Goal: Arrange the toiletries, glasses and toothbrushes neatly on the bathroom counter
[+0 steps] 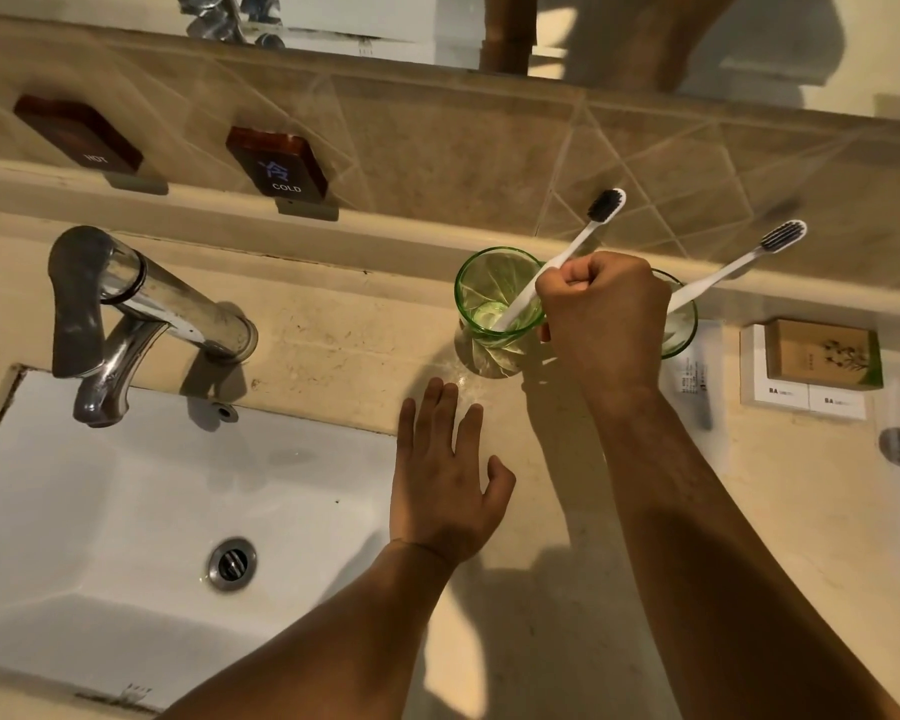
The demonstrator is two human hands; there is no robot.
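R hand (606, 309) is curled in a fist round the handle of a white toothbrush (567, 257), gripping it abt mid-shaft; the brush's lower end sits inside the left green glass (494, 298), its dark bristle head tilts up and to the right above the rim. The fist is just beside that glass's right rim, touching or nearly so, can't tell which. Behind the R hand, partly hidden by it, stands a second green glass (681, 324) w/ a second white toothbrush (733, 267) leaning out to the right, dark bristles up nr the ledge. L hand (445, 475) lies flat w/ fingers straight and spread, holding nothing, over the beige surface (801, 537) nr the sink's right edge, fingertips pointing toward the left glass but apart from it. Right of the glasses: a brown soap box (822, 353) resting on white packets (801, 397), and a flat white sachet (694, 376) betw. glass and packets. A round metal disc (899, 446) is set in the surface at far right. White sink (100, 511) w/ metal drain fills lower left; chrome tap (136, 309) over its back edge. Tiled ledge runs behind the glasses, close to them, w/ HOT (76, 132) and COLD (276, 161) wooden tags on the wall. Bare surface lies in front of the glasses and betw. the two forearms.
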